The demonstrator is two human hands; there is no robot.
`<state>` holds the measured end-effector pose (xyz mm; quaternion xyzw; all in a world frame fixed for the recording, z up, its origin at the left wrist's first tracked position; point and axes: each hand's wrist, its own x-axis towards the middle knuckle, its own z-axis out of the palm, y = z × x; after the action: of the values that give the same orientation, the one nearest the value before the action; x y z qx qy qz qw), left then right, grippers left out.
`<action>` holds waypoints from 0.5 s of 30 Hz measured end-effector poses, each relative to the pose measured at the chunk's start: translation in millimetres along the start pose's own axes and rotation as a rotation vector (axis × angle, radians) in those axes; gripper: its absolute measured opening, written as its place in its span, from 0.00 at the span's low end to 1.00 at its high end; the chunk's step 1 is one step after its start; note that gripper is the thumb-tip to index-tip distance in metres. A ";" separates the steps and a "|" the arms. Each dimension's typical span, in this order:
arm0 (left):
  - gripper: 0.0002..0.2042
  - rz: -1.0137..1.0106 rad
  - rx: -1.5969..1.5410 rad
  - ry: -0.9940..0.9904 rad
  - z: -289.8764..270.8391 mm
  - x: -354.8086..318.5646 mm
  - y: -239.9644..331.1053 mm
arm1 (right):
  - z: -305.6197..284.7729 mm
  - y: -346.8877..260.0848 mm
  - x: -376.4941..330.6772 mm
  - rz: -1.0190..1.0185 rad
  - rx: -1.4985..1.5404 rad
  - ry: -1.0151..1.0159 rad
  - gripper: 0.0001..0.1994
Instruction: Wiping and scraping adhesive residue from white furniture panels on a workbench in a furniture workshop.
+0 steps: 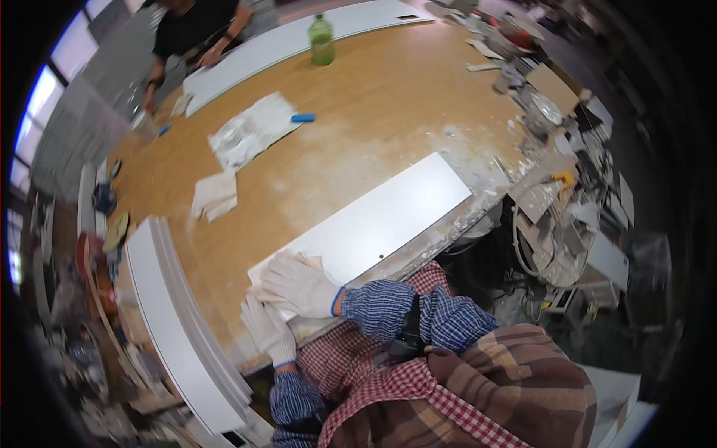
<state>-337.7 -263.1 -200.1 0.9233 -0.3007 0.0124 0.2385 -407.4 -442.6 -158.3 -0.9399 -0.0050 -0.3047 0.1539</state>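
Note:
A long white panel (373, 216) lies at a slant along the near edge of the worktable, with a small dark hole near its front edge. My right hand (300, 285), in a pale knit glove with a blue cuff edge, presses a cream cloth (312, 261) onto the panel's near-left end. Part of the cloth is hidden beneath the glove. Just below and to the left, my left hand (267, 331) wears the same kind of glove. Its fingers stretch forward beside the panel's end, close to the cloth.
Several stacked white panels (168, 313) stand at the left. On the wooden table (358, 97) are a white cloth (254, 131), a folded cloth (214, 196), a blue object (303, 118) and a green bottle (321, 41). Across it, another person (198, 33) touches a long panel (276, 48). Clutter (549, 112) covers the right.

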 end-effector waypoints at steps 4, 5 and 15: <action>0.19 0.199 -0.022 0.042 -3.6 3.7 3.2 | -46.4 72.2 -42.6 0.151 -0.055 -0.028 0.19; 0.19 0.151 -0.027 0.002 -7.1 3.6 8.8 | -71.2 93.4 -53.3 0.262 -0.092 -0.015 0.20; 0.14 0.165 -0.140 0.079 -5.0 6.5 13.0 | -140.2 213.6 -99.9 0.809 -0.532 0.021 0.18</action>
<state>-339.1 -273.6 -189.0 0.8754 -0.3660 0.0476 0.3121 -546.8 -678.6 -169.3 -0.8702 0.4404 -0.2205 0.0144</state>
